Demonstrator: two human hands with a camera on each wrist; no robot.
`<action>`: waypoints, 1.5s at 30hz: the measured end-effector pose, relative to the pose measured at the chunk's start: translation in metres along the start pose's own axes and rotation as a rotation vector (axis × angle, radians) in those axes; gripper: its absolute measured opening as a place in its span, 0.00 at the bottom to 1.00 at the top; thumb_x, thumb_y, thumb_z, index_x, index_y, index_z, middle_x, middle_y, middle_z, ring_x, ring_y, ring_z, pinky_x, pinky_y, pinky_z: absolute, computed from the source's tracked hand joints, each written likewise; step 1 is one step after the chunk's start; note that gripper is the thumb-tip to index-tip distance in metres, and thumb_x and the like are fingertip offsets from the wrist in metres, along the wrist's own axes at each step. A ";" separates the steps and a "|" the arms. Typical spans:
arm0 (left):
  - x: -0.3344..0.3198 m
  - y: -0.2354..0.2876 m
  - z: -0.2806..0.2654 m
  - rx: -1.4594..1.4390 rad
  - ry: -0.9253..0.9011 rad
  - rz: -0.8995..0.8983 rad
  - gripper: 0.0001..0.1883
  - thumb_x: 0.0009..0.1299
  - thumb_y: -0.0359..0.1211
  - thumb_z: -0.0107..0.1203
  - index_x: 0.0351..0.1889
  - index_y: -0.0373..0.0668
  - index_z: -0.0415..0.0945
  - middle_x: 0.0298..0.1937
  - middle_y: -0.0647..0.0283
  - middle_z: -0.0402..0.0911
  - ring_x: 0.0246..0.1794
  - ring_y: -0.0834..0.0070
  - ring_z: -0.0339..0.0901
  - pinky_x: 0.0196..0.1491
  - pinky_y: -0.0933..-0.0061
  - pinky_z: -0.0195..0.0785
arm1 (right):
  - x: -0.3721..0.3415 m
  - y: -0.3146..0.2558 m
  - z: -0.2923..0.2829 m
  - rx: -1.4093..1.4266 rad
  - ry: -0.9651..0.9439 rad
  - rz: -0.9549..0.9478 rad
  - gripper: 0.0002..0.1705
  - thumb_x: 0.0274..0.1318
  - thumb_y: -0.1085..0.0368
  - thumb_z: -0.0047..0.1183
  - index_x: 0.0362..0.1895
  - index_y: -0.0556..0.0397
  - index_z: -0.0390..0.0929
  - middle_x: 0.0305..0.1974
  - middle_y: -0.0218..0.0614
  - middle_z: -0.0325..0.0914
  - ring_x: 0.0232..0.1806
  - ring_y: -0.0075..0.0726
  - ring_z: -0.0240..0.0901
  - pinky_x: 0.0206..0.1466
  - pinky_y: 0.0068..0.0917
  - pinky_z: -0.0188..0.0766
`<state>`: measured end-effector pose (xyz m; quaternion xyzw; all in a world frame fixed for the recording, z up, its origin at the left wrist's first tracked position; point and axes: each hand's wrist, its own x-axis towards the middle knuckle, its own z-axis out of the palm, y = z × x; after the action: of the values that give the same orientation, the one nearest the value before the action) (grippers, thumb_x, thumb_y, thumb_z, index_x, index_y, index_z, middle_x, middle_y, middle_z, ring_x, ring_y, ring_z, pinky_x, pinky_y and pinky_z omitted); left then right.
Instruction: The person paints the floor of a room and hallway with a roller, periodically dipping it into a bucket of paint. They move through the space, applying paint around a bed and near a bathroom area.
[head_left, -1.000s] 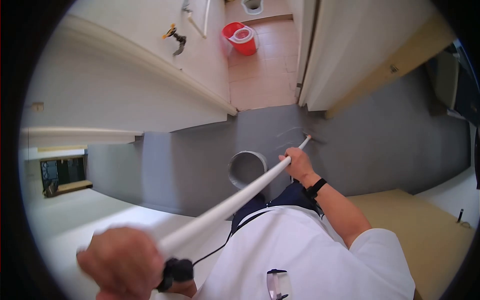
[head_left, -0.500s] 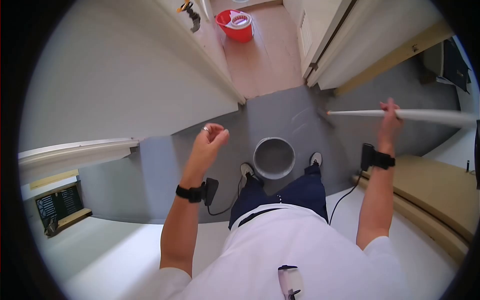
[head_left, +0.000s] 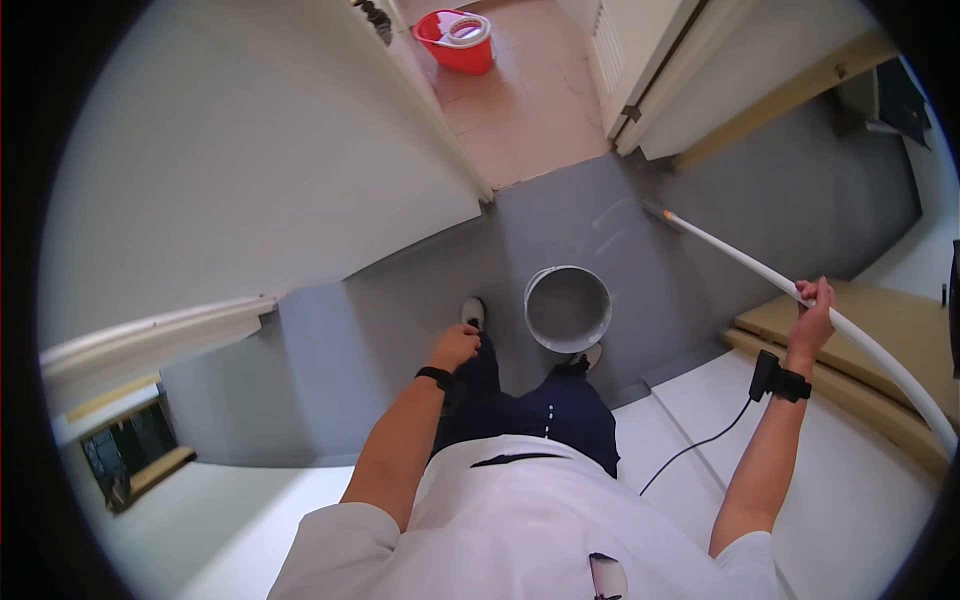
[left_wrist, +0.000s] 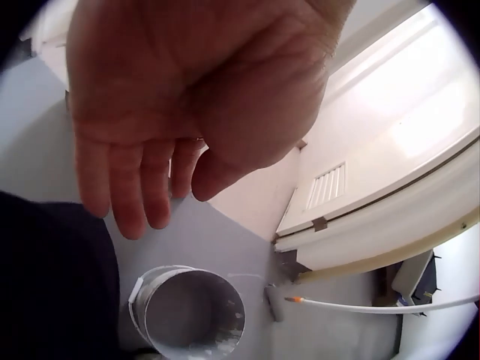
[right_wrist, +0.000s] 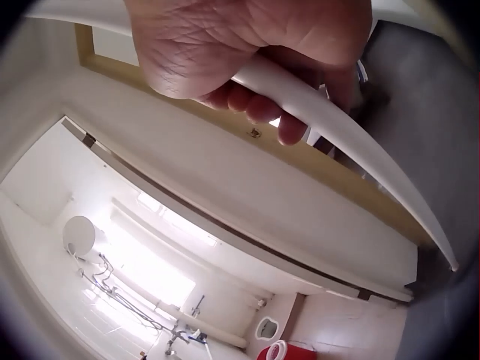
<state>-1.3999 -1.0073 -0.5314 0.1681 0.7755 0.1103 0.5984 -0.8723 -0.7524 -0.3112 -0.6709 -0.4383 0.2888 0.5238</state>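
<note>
My right hand [head_left: 815,318] grips the long white pole [head_left: 745,258] of a paint roller, fingers curled round it in the right wrist view. The pole slants down to an orange tip, and the grey roller head [left_wrist: 275,301] lies on the grey floor near the doorway. My left hand [head_left: 456,346] hangs loosely with nothing in it, in front of my left leg. In the left wrist view its fingers [left_wrist: 127,191] point down, relaxed. Between the hands, by my feet, a bucket [head_left: 568,308] with grey inside stands on the floor.
Beyond the doorway, a red mop bucket [head_left: 458,45] stands on pinkish tiles. An open door [head_left: 650,60] is ahead on the right, and a pale wall [head_left: 250,150] runs along the left. Tan boards [head_left: 880,330] lie behind the pole. A cable hangs from my right wrist.
My left hand has let go of the pole and dropped to my left side. My right hand has swung out to the right, carrying the pole's upper end with it.
</note>
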 end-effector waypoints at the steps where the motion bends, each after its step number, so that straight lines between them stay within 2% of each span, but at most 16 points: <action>1: 0.019 -0.005 0.005 0.145 -0.012 0.158 0.16 0.62 0.32 0.51 0.47 0.36 0.76 0.38 0.54 0.82 0.38 0.65 0.80 0.47 0.66 0.71 | -0.004 0.003 -0.005 0.061 -0.003 0.062 0.17 0.66 0.60 0.42 0.24 0.52 0.66 0.27 0.34 0.71 0.38 0.35 0.72 0.54 0.33 0.66; 6: 0.069 0.087 -0.012 0.476 -0.148 0.354 0.16 0.60 0.32 0.51 0.44 0.37 0.78 0.43 0.50 0.82 0.47 0.55 0.78 0.53 0.62 0.69 | -0.003 -0.022 0.026 0.031 0.011 0.086 0.14 0.66 0.64 0.40 0.25 0.53 0.64 0.30 0.34 0.68 0.45 0.37 0.72 0.60 0.39 0.67; 8: 0.120 0.073 -0.008 0.538 -0.219 0.387 0.15 0.60 0.32 0.50 0.43 0.37 0.78 0.44 0.50 0.82 0.49 0.55 0.78 0.54 0.63 0.68 | -0.008 -0.029 0.034 -0.177 0.012 0.012 0.12 0.66 0.70 0.38 0.25 0.53 0.62 0.29 0.33 0.64 0.44 0.35 0.70 0.61 0.39 0.67; 10: 0.154 0.064 -0.007 0.526 -0.169 0.403 0.15 0.60 0.32 0.51 0.43 0.38 0.78 0.43 0.50 0.82 0.49 0.55 0.78 0.53 0.63 0.69 | -0.008 -0.026 0.029 0.156 -0.020 0.085 0.11 0.64 0.77 0.35 0.26 0.55 0.60 0.29 0.32 0.61 0.41 0.33 0.68 0.61 0.38 0.67; 11: 0.160 0.072 -0.004 0.518 -0.161 0.335 0.15 0.61 0.32 0.51 0.43 0.38 0.78 0.44 0.50 0.82 0.49 0.54 0.78 0.53 0.63 0.69 | -0.014 -0.026 0.028 -0.113 -0.037 -0.023 0.10 0.63 0.76 0.36 0.26 0.55 0.60 0.30 0.32 0.61 0.41 0.33 0.67 0.63 0.40 0.66; 18: 0.221 0.066 0.093 0.511 -0.115 0.225 0.14 0.60 0.31 0.52 0.44 0.38 0.78 0.45 0.50 0.82 0.49 0.56 0.78 0.53 0.63 0.68 | -0.013 0.005 -0.043 0.207 -0.094 0.051 0.13 0.67 0.74 0.28 0.27 0.54 0.61 0.34 0.35 0.61 0.40 0.31 0.60 0.66 0.42 0.61; 21: 0.297 -0.004 0.129 0.452 -0.132 0.169 0.17 0.61 0.32 0.54 0.48 0.37 0.77 0.46 0.50 0.81 0.50 0.56 0.78 0.54 0.63 0.69 | -0.015 -0.004 -0.101 0.462 -0.201 0.206 0.14 0.66 0.68 0.35 0.24 0.52 0.54 0.30 0.35 0.56 0.39 0.37 0.62 0.76 0.52 0.44; 25: 0.356 -0.085 0.168 0.282 -0.182 -0.043 0.20 0.61 0.32 0.56 0.51 0.35 0.75 0.47 0.49 0.81 0.50 0.56 0.78 0.54 0.63 0.69 | -0.022 -0.017 -0.114 -0.290 0.409 0.202 0.13 0.67 0.69 0.36 0.26 0.55 0.62 0.35 0.38 0.62 0.50 0.41 0.66 0.77 0.51 0.43; 29: 0.372 -0.106 0.170 0.351 -0.007 0.132 0.23 0.60 0.33 0.58 0.53 0.34 0.73 0.46 0.48 0.80 0.49 0.57 0.78 0.52 0.63 0.70 | -0.029 0.005 0.006 -0.425 0.466 0.072 0.21 0.67 0.64 0.37 0.16 0.48 0.60 0.19 0.32 0.59 0.30 0.34 0.59 0.71 0.55 0.50; 31: 0.383 -0.076 0.165 0.414 0.040 0.210 0.23 0.60 0.32 0.58 0.54 0.34 0.73 0.41 0.51 0.80 0.43 0.63 0.78 0.48 0.67 0.71 | -0.017 0.009 0.020 -0.459 0.539 0.008 0.23 0.67 0.62 0.38 0.14 0.47 0.59 0.15 0.30 0.58 0.25 0.32 0.57 0.70 0.56 0.52; 32: 0.362 -0.045 0.138 0.234 0.155 0.212 0.23 0.61 0.31 0.58 0.54 0.33 0.71 0.42 0.54 0.79 0.43 0.67 0.77 0.48 0.68 0.70 | -0.008 0.004 0.009 0.199 0.592 0.075 0.23 0.67 0.62 0.37 0.15 0.46 0.59 0.15 0.29 0.57 0.25 0.31 0.55 0.59 0.47 0.57; 34: 0.313 0.054 0.114 -0.023 0.092 0.278 0.21 0.66 0.28 0.55 0.56 0.33 0.68 0.47 0.55 0.77 0.48 0.69 0.75 0.51 0.69 0.69 | 0.007 -0.004 -0.019 0.581 0.553 0.236 0.13 0.69 0.61 0.35 0.32 0.51 0.65 0.36 0.38 0.62 0.47 0.35 0.55 0.62 0.38 0.53; 37: 0.173 0.237 0.094 -0.103 -0.096 0.650 0.20 0.69 0.27 0.53 0.58 0.33 0.67 0.51 0.56 0.75 0.53 0.70 0.73 0.55 0.71 0.67 | 0.056 -0.023 0.029 0.199 -0.135 0.027 0.20 0.68 0.60 0.37 0.20 0.47 0.62 0.20 0.35 0.64 0.30 0.34 0.64 0.62 0.46 0.61; 41: -0.034 0.418 0.090 -0.103 -0.391 1.331 0.30 0.61 0.29 0.61 0.62 0.38 0.65 0.57 0.57 0.74 0.60 0.68 0.70 0.59 0.62 0.64 | 0.086 -0.053 0.100 -0.092 -0.098 -0.098 0.15 0.65 0.55 0.47 0.40 0.53 0.78 0.40 0.33 0.80 0.55 0.30 0.71 0.60 0.27 0.57; 43: -0.111 0.483 0.091 0.015 -0.442 1.562 0.32 0.65 0.25 0.56 0.67 0.37 0.58 0.65 0.54 0.66 0.64 0.67 0.64 0.63 0.64 0.59 | 0.085 -0.085 0.153 -0.269 -0.114 0.009 0.16 0.60 0.52 0.53 0.34 0.51 0.80 0.35 0.25 0.78 0.42 0.22 0.68 0.50 0.22 0.61; 45: -0.158 0.520 0.092 0.071 -0.475 1.736 0.34 0.64 0.27 0.57 0.69 0.38 0.55 0.66 0.55 0.64 0.64 0.67 0.65 0.65 0.62 0.57 | 0.078 -0.070 0.185 -0.423 -0.251 -0.263 0.13 0.50 0.56 0.61 0.34 0.52 0.81 0.31 0.32 0.77 0.34 0.34 0.74 0.44 0.28 0.68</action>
<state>-1.2085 -0.5937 -0.2209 0.7314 0.2345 0.4617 0.4437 -1.0135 -0.5948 -0.2916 -0.6615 -0.6337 0.2013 0.3469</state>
